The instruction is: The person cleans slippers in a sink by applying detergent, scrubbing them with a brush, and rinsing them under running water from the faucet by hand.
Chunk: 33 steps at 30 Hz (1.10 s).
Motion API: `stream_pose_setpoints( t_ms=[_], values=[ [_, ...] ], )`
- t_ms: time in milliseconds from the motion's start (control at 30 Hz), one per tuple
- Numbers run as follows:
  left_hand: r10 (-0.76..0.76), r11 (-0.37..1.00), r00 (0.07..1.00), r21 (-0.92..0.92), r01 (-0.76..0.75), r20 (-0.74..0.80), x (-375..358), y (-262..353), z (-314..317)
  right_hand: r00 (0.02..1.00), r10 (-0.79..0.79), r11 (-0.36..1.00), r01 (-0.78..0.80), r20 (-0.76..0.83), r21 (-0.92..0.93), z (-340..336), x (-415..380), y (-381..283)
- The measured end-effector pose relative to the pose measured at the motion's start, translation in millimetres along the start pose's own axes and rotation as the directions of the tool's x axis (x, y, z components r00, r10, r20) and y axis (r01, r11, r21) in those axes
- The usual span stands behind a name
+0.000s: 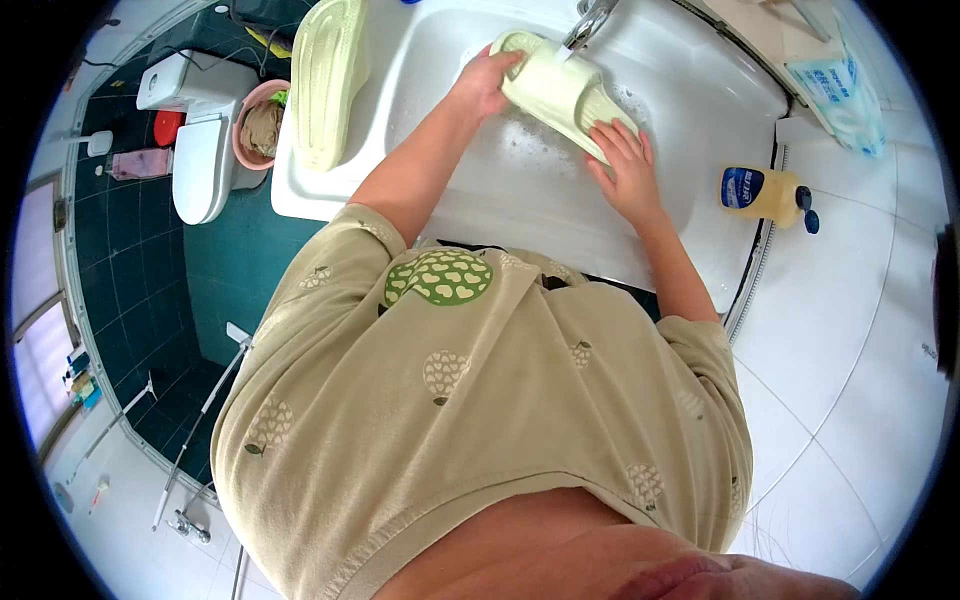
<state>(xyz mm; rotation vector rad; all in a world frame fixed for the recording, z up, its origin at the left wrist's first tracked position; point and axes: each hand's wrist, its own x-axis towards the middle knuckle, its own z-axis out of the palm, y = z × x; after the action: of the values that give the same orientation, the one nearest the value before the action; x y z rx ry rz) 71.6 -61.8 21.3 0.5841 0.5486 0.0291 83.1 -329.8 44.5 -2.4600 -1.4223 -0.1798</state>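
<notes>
A pale green slipper [545, 88] is held at an angle over the white sink [440, 195], right beneath the metal faucet [590, 22]. Water runs from the spout onto its strap. My left hand [487, 84] grips one end of the slipper, thumb over the rim. At the other end, my right hand [625, 168] rests on the slipper's edge with its fingers spread. Suds and drops lie in the basin below. Another pale green slipper [325, 90] stands on the sink's left ledge.
A yellowish bottle with a blue label [762, 195] lies at the sink's right edge. Beyond it hangs a clear and blue packet [838, 95]. To the left are a white toilet [200, 165] and a pink basin [243, 140] holding brown cloth.
</notes>
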Motion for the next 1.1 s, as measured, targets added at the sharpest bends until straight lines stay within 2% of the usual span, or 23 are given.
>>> stream_pose_setpoints(
  t_ms=[67, 100, 167, 200, 233, 300, 367, 400, 467, 500, 533, 567, 633, 700, 733, 767, 800, 900, 933, 967, 1000, 1033, 1100],
  values=[
    [0.054, 0.995, 0.997, 0.090, -0.050, -0.046, -4, 8, 2, 0.989, 0.064, 0.995, -0.053, -0.135, 0.083, 8, 4, 3],
    [0.058, 0.994, 0.997, 0.094, -0.053, -0.047, -3, 10, 0, 0.988, 0.063, 0.995, -0.051, -0.138, 0.086, 13, 6, 3],
    [0.135, 0.990, 0.988, 0.052, -0.132, -0.073, -1, 8, -5, 0.886, 0.321, 0.886, -0.157, -0.334, 0.436, 19, 12, -1],
    [0.136, 0.990, 0.988, 0.052, -0.133, -0.073, -1, 7, -9, 0.886, 0.320, 0.886, -0.155, -0.335, 0.436, 22, 13, 0],
    [0.139, 0.989, 0.988, 0.055, -0.135, -0.074, -1, 8, -12, 0.808, 0.545, 0.700, -0.291, -0.225, 0.652, 25, 17, 1],
    [0.146, 0.988, 0.986, 0.054, -0.142, -0.076, 0, 6, -17, 0.701, 0.711, 0.448, -0.383, -0.062, 0.808, 25, 19, 7],
    [0.121, 0.992, 0.986, 0.042, -0.117, -0.112, 0, 0, -24, 0.708, 0.693, 0.176, -0.345, 0.133, 0.922, 14, 21, 14],
    [0.120, 0.992, 0.986, 0.037, -0.117, -0.114, 2, -4, -28, 0.710, 0.691, 0.177, -0.348, 0.135, 0.920, 11, 22, 15],
    [0.155, 0.959, 0.985, 0.253, -0.131, -0.076, 8, -14, -35, 0.719, 0.695, 0.239, -0.268, 0.028, 0.933, 0, 21, 14],
    [0.157, 0.960, 0.984, 0.246, -0.134, -0.079, 11, -19, -37, 0.723, 0.690, 0.243, -0.270, 0.030, 0.932, -2, 19, 15],
    [0.360, 0.771, 0.933, 0.567, -0.290, -0.013, 11, -23, -34, 0.709, 0.704, 0.245, -0.300, 0.044, 0.922, -6, 18, 15],
    [0.514, 0.456, 0.849, 0.801, -0.388, 0.119, 11, -25, -32, 0.693, 0.718, 0.247, -0.329, 0.056, 0.912, -9, 16, 15],
    [0.471, 0.509, 0.879, 0.791, -0.339, 0.073, 16, -20, -33, 0.683, 0.725, 0.262, -0.388, 0.085, 0.884, -17, 10, 5],
    [0.367, 0.274, 0.926, 0.941, -0.200, 0.090, 23, -8, -39, 0.673, 0.732, 0.278, -0.443, 0.110, 0.852, -19, 4, 1],
    [0.372, 0.276, 0.924, 0.940, -0.200, 0.087, 22, -3, -33, 0.713, 0.698, 0.354, -0.433, 0.074, 0.829, -12, -3, 4],
    [0.296, 0.190, 0.954, 0.976, -0.107, 0.047, 20, 4, -25, 0.752, 0.658, 0.425, -0.419, 0.043, 0.802, -8, -9, 5],
    [0.231, 0.093, 0.973, 0.996, -0.013, -0.009, 17, 10, -21, 0.761, 0.647, 0.423, -0.411, 0.048, 0.808, -6, -12, 9],
    [0.220, 0.118, 0.973, 0.992, 0.045, -0.070, 21, 9, -17, 0.754, 0.657, 0.405, -0.364, 0.010, 0.839, -2, -9, 11],
    [0.235, 0.112, 0.969, 0.992, 0.054, -0.079, 20, 9, -16, 0.731, 0.682, 0.329, -0.350, 0.036, 0.877, -6, -4, 9],
    [0.104, 0.447, 0.991, 0.894, 0.032, -0.088, 17, 7, -12, 0.705, 0.706, 0.253, -0.337, 0.065, 0.907, -12, -2, 9],
    [-0.022, 0.729, 0.999, 0.683, 0.045, -0.042, 12, 6, -11, 0.735, 0.617, 0.190, -0.488, 0.283, 0.852, -20, -4, 13],
    [-0.018, 0.727, 0.999, 0.685, 0.042, -0.042, 3, 8, -10, 0.737, 0.614, 0.191, -0.484, 0.281, 0.854, -14, -5, 18],
    [0.057, 0.447, 0.984, 0.877, -0.177, 0.170, -21, 14, -7, 0.637, 0.622, 0.065, -0.621, 0.455, 0.781, 3, -12, 27]
  ],
)
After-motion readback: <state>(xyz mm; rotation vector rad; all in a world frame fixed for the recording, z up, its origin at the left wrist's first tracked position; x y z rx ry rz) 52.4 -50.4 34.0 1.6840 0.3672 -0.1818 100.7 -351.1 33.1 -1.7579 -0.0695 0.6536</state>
